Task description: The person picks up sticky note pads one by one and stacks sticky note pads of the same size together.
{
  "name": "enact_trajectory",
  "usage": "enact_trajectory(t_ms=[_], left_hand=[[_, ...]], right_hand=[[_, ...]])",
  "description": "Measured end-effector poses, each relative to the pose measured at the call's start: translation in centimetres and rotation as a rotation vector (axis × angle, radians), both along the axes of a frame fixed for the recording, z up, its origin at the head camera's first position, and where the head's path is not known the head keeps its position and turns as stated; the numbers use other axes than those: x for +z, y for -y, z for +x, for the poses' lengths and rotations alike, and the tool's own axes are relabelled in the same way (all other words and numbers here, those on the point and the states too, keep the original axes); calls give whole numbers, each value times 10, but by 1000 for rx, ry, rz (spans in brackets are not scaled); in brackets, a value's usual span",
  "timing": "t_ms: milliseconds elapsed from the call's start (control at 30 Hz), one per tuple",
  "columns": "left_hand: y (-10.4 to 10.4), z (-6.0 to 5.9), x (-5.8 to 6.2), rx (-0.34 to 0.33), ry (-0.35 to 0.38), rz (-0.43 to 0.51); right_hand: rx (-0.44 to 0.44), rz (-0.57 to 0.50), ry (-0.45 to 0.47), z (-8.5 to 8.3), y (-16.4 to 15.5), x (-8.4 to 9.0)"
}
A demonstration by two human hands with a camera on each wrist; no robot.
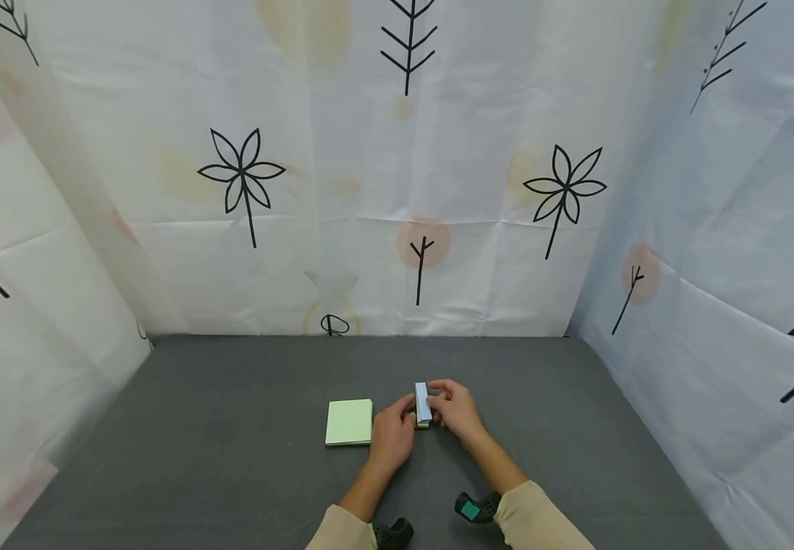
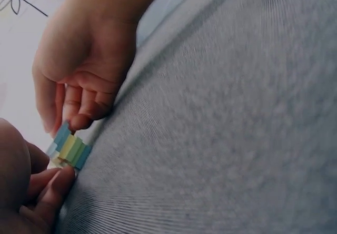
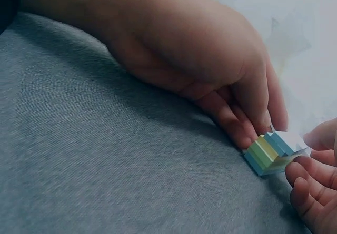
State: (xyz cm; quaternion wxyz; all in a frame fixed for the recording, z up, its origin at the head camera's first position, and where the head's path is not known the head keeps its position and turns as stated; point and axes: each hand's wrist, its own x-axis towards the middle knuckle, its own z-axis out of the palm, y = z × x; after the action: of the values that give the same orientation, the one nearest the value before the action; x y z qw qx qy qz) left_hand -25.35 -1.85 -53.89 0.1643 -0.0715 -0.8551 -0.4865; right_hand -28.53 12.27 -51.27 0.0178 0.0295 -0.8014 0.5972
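Note:
A small stack of narrow sticky note pads [image 1: 422, 402] stands on the dark grey table, pale blue on top. Yellow, green and blue layers show at its end in the right wrist view, their edges slightly stepped. My left hand [image 1: 393, 437] holds the stack's left side between thumb and fingers. From the right, my right hand [image 1: 458, 412] grips the opposite side, thumb at the upper edge. Just left of my left hand lies a pale green square sticky note pad [image 1: 349, 422], flat on the table.
The grey table [image 1: 231, 473] ends at a white fabric backdrop [image 1: 341, 260] with printed leaves and flowers. Similar fabric walls rise on the left and right. Both wrists wear black camera straps [image 1: 477, 509].

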Motion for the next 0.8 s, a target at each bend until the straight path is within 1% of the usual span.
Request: enact_trajectory(t_ms=[133,200,267,400,500,567,700,800], left_hand=[[1,5,3,-42,71,182],[1,7,3,-56,100,255],[1,10,3,-64,120,300],[0,13,3,-72,139,345],[0,14,3,-72,138,355],[0,14,4,-66,127,340],[-1,14,5,-40,101,258],[-1,15,5,-29,78,209]], right_hand=[[-6,3,22,4,-2,1],[1,9,20,5,-2,1],[7,13,19,5,-2,1],[30,15,8,5,-1,1],[43,18,-2,5,-1,1],[47,41,-15,5,0,1],[65,127,-79,7,-3,0],[102,190,-136,12,-8,-1]])
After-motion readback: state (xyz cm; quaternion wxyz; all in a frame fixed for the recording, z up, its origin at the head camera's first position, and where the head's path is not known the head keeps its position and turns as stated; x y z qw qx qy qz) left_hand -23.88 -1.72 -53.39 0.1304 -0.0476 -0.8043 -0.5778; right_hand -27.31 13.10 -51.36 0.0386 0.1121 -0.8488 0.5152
